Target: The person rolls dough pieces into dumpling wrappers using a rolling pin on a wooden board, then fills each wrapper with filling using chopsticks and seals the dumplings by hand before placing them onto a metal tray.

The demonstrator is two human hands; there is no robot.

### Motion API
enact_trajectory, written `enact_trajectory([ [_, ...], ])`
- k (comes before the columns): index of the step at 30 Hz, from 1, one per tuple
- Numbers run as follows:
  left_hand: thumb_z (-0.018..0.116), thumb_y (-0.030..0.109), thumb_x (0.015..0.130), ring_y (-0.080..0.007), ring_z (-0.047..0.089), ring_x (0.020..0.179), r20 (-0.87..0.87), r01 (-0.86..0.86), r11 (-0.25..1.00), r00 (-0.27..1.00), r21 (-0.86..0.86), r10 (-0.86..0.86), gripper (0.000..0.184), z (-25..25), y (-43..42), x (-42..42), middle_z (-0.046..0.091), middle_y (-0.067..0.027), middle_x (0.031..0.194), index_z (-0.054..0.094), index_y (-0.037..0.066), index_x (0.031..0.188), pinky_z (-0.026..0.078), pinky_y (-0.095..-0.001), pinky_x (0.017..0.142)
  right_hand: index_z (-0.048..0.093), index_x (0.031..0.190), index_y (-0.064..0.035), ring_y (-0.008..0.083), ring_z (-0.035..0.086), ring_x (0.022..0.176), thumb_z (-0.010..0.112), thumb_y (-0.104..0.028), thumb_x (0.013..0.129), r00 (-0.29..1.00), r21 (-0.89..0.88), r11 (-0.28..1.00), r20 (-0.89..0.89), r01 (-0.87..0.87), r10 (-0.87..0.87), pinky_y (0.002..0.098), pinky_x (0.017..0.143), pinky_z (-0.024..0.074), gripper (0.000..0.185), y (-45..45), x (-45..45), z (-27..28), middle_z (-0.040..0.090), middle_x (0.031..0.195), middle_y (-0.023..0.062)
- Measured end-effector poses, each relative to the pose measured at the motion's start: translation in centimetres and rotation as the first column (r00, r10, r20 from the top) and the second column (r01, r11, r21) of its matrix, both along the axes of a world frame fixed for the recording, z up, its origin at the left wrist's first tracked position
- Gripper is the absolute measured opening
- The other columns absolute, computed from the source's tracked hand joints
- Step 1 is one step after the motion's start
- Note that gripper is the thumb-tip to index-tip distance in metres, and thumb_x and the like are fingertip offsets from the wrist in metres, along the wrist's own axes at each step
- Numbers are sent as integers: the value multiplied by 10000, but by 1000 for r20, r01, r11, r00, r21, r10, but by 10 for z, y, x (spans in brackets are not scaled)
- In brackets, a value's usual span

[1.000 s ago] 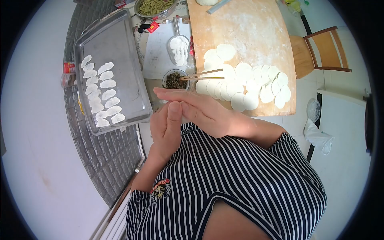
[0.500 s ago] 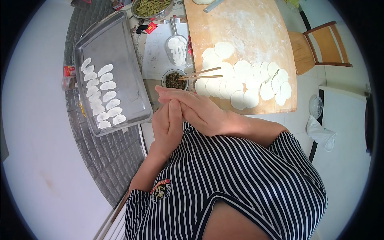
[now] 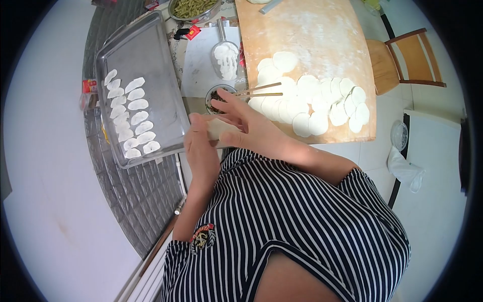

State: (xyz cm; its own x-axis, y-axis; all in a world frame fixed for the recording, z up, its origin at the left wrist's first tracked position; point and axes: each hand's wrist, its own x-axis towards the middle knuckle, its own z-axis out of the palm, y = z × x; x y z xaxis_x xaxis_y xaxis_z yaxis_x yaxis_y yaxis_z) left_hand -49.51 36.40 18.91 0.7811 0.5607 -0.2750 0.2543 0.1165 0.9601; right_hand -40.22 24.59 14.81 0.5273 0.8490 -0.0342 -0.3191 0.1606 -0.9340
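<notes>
Between my two hands, in front of my chest, is a pale dumpling (image 3: 217, 129). My left hand (image 3: 199, 156) has its thumb and fingers closed at the dumpling's left end. My right hand (image 3: 256, 132) holds the other end, thumb on the near side, with some fingers stretched out over a bowl of dark chopped filling (image 3: 215, 107). Two chopsticks (image 3: 266, 94) rest across that bowl. On the left, a metal tray (image 3: 173, 108) carries rows of dumplings. Overlapping round wrappers (image 3: 302, 124) lie at the near end of the floured wooden board (image 3: 322, 30).
A scoop of flour (image 3: 226, 58) lies on white paper (image 3: 196, 63). Behind it stands a metal bowl with green pieces (image 3: 193, 9). A red packet (image 3: 192, 32) is near the tray. At the right are a wooden chair (image 3: 410, 55) and a white plastic bag (image 3: 405, 168).
My hands were pressed together with the dumpling hidden; now they have parted and it shows between them. My right fingers have spread and lifted.
</notes>
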Motion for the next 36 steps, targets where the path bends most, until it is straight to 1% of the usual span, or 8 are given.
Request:
enact_trajectory([
  [3,289,396,1116,-232,650,1081,214,-73,981,976,182,33,590,-17,7,2,707,-192,1122,674,-33,992,497,-344,958,353,1519,13,232,564,1272,632,-238,1007,991,-92,995,-136,-25,13,346,1054,475,634,1,8,-3,538,1423,183],
  [5,295,397,1115,-248,618,1158,242,-45,965,970,259,-20,590,-23,9,5,699,-206,1150,675,-46,1036,483,-353,993,418,1472,17,197,602,1211,654,-156,988,891,68,978,-403,-200,210,307,1000,513,566,3,13,0,584,1352,155],
  [6,301,398,1113,-265,585,1235,267,-21,941,961,338,-74,593,-24,9,6,691,-221,1178,676,-60,1079,468,-362,1027,418,1472,17,197,602,1211,654,-156,988,891,68,977,-402,-201,211,307,1000,513,566,4,12,0,584,1352,155],
  [9,400,335,1101,-255,513,1329,222,-31,996,975,86,12,494,-22,1,7,686,-214,1202,659,-76,1192,459,-350,1046,529,1372,25,166,655,1098,656,-124,982,945,-42,989,-305,-140,121,272,926,546,437,5,10,4,657,1201,107],
  [14,567,206,1040,-210,604,1205,104,-6,1000,995,30,2,338,-9,3,6,693,-162,1224,670,-51,1233,495,-309,991,653,1219,21,137,686,960,672,-120,968,997,-243,969,-74,-33,15,252,863,555,288,1,12,6,702,1015,73],
  [27,693,96,945,-138,659,1037,46,130,990,991,-60,-127,392,-17,18,2,723,-96,1154,635,-20,1315,521,-269,925,702,1143,13,123,698,868,676,-150,954,982,-249,968,-177,18,-64,250,782,540,251,-1,14,8,731,971,78],
  [31,706,126,940,-169,665,1069,37,128,991,991,-31,-126,423,-16,16,5,697,-132,1226,616,-56,1310,529,-292,934,703,1141,11,114,700,854,676,-172,959,979,-228,972,-178,55,-97,242,737,534,260,0,14,2,731,965,78],
  [36,675,104,961,-129,659,1016,22,44,996,999,-77,-43,313,-18,16,5,732,-89,1127,680,-19,1249,516,-262,920,705,1118,10,112,703,849,683,-200,963,976,-236,971,-203,28,-77,241,726,533,262,0,15,2,736,947,67],
])
